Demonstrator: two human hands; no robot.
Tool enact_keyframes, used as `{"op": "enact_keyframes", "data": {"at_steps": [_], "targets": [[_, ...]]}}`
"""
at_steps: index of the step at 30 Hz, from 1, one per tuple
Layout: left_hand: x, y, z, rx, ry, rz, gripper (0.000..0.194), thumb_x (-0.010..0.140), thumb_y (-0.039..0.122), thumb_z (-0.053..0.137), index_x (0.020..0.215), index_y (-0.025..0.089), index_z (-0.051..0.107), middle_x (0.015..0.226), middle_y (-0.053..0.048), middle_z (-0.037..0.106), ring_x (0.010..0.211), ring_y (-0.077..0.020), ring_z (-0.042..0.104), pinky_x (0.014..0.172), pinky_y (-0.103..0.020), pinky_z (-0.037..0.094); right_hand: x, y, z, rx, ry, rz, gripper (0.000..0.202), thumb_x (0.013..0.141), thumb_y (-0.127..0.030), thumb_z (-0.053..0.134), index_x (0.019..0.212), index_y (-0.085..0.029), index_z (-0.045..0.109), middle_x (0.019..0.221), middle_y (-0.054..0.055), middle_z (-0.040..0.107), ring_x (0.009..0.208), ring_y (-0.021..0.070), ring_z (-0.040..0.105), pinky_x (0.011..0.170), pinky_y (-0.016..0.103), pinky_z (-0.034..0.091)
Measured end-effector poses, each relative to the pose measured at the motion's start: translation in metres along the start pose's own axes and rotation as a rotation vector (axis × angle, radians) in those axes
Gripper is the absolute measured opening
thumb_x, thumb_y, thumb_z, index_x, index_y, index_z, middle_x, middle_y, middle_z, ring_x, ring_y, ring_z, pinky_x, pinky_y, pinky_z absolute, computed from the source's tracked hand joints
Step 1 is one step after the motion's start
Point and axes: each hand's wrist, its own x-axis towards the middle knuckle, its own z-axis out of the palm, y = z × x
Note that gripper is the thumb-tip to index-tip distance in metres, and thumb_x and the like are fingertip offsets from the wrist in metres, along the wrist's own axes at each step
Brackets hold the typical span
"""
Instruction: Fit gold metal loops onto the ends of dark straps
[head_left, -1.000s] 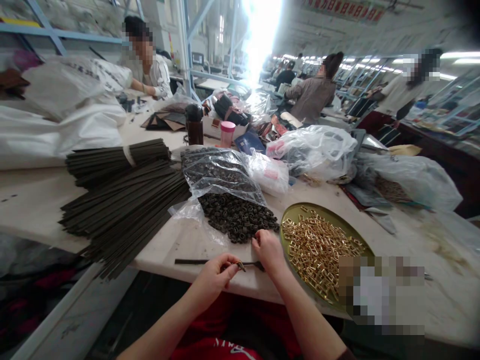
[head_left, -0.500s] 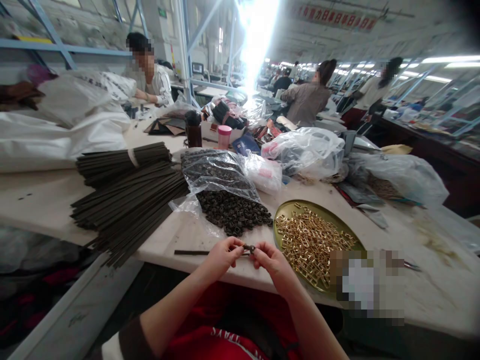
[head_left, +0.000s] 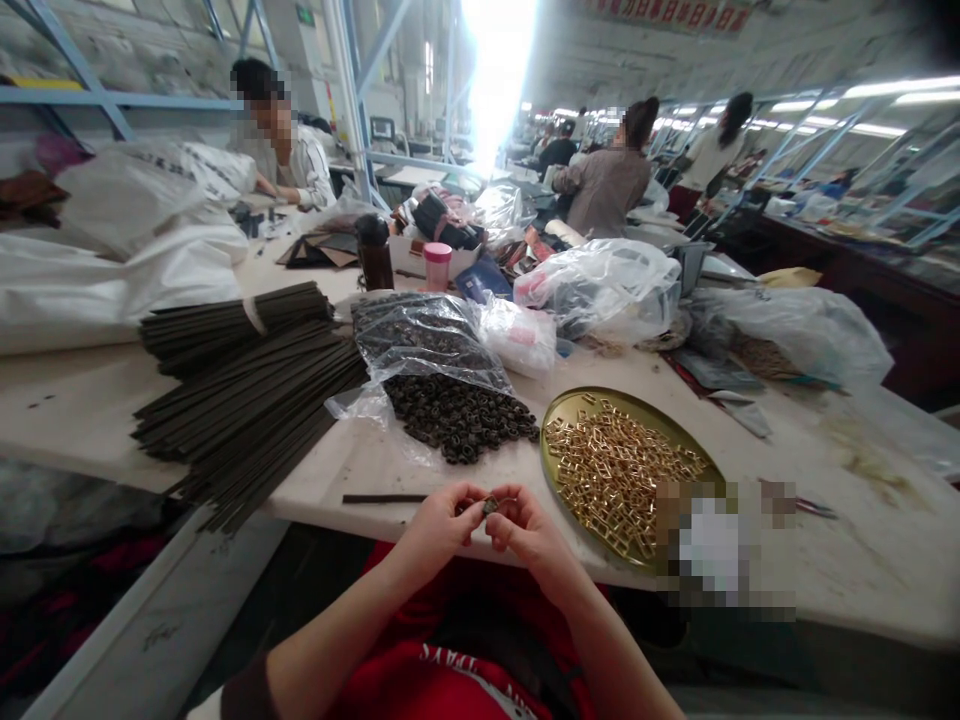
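Observation:
At the near table edge both hands meet, fingertips almost touching. My left hand (head_left: 450, 520) is closed in a pinch on a narrow dark strap (head_left: 382, 498), whose free end sticks out to the left over the table. My right hand (head_left: 523, 522) also pinches, at the strap's end, where a small dark loop-like piece (head_left: 490, 506) shows between the fingertips. Fingers cover most of that piece, so I cannot tell whether a metal part is on it. Beyond the hands lies a heap of small dark loops (head_left: 465, 415), spilling from a clear plastic bag (head_left: 442, 340).
Right of the hands stands an oval golden tray (head_left: 559, 400) with many gold rectangular buckles (head_left: 611, 470). A large bundle of dark straps (head_left: 247, 400) lies left. Behind are plastic bags (head_left: 600, 285), a pink-lidded jar (head_left: 437, 265) and a dark bottle (head_left: 373, 255). Co-workers are farther back.
My hands have drawn closer together, and the fingers now cover more of the small piece between them. The whole view has shifted slightly.

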Motion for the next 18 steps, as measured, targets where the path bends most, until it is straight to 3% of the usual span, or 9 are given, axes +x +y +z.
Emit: {"op": "enact_keyframes", "data": {"at_steps": [4,7,10,15,18], "targets": [[-0.007,0.003,0.002,0.045,-0.011,0.07,0.032,0.081,0.024,0.041,0.104,0.013,0.061,0.086,-0.005,0.064,0.06,-0.0113,0.053,0.061,-0.024,0.045,0.0,0.001,0.001,0.022,0.014,-0.001,0.041,0.062,-0.042,0.071,0.085,-0.02,0.047,0.064,-0.006,0.049,0.055,0.007,0.043,0.054,0.022,0.034],[-0.012,0.004,0.001,0.096,-0.006,0.126,0.037,0.079,0.017,0.041,0.111,0.016,0.059,0.1,-0.007,0.064,0.082,-0.0168,0.058,0.078,-0.029,0.045,0.002,0.0,0.001,0.051,-0.004,0.027,0.039,0.062,-0.039,0.072,0.085,-0.019,0.047,0.066,-0.006,0.049,0.056,0.0074,0.044,0.054,0.022,0.034],[-0.017,0.004,0.001,0.124,0.02,0.171,0.039,0.077,0.013,0.043,0.113,0.016,0.057,0.112,-0.007,0.061,0.103,-0.0204,0.054,0.093,-0.032,0.039,0.004,0.0,0.002,0.083,-0.037,0.072,0.039,0.062,-0.037,0.071,0.087,-0.019,0.048,0.065,-0.006,0.05,0.057,0.0078,0.045,0.055,0.022,0.035],[-0.024,0.004,0.0,0.069,0.043,0.151,0.04,0.08,0.016,0.044,0.12,0.018,0.043,0.108,-0.007,0.062,0.1,-0.0189,0.057,0.092,-0.034,0.04,0.004,-0.001,0.004,0.122,-0.093,0.155,0.039,0.059,-0.037,0.074,0.085,-0.02,0.05,0.069,-0.005,0.052,0.057,0.0072,0.044,0.051,0.02,0.032],[-0.027,0.005,-0.001,0.017,0.019,0.18,0.032,0.08,0.016,0.044,0.112,0.019,0.041,0.099,-0.005,0.061,0.092,-0.0168,0.059,0.085,-0.031,0.045,0.002,-0.002,0.006,0.162,-0.106,0.169,0.039,0.059,-0.036,0.074,0.084,-0.02,0.049,0.067,-0.006,0.051,0.057,0.0071,0.043,0.052,0.02,0.032]]}}
